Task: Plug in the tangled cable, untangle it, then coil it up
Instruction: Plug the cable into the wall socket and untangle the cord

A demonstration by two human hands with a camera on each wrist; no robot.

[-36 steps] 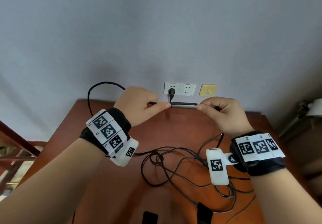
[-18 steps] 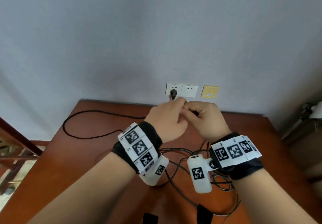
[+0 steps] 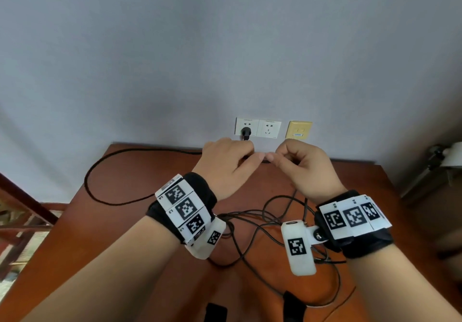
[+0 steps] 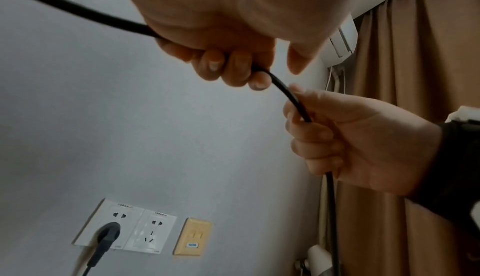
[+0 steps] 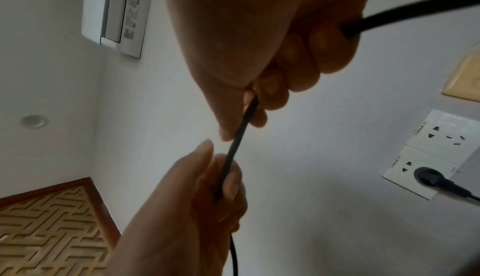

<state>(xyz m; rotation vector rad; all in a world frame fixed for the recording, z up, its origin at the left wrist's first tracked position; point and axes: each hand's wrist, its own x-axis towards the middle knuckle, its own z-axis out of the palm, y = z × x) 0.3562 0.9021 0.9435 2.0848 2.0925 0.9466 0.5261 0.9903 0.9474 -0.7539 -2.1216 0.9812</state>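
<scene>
Both hands grip one short span of black cable just below the wall socket.

The left hand and right hand each curl their fingers round the cable, fingertips nearly touching, the bare span between them running side to side. From the left fist the cord sweeps out in a loose loop across the wooden table; its plug sits in the socket. The tangle lies below the right wrist, nearer that hand, so the feed likely comes from there.
</scene>
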